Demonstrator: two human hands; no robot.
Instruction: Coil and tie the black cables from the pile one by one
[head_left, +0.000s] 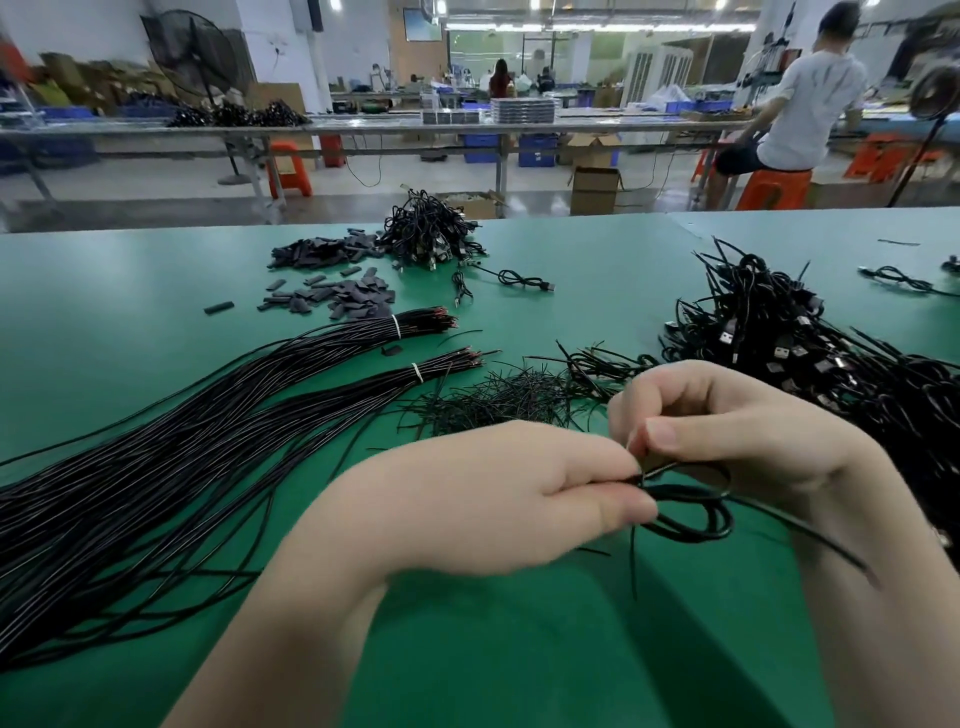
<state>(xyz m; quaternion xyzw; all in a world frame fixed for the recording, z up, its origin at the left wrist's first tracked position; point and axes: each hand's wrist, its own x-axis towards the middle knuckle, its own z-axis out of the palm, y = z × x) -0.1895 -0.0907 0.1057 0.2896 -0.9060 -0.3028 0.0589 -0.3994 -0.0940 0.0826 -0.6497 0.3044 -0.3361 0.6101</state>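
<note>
Here, nearest the camera, the left hand (498, 499) pinched the gathered side of a small coiled cable (693, 512) between thumb and fingers, while the right hand (748, 436) curled over the coil from above, its thumb and forefinger seemingly nipping a thin tie (634, 556) whose loose tail hung down toward the green desk (519, 649). The step in hand looked like the tying: it would go best if the left pinch kept the loops flat and together, so none could spring out, and the right twisted the tie snugly at one spot rather than along the coil. Just beyond the hands lay a scatter of spare ties (498, 400), close enough to reach without letting go. To the left ran long bundled wires (208, 415); to the right rose the pile of black cables (810, 343) awaiting their turn. Farther back sat a smaller heap (431, 228), possibly finished coils.
</note>
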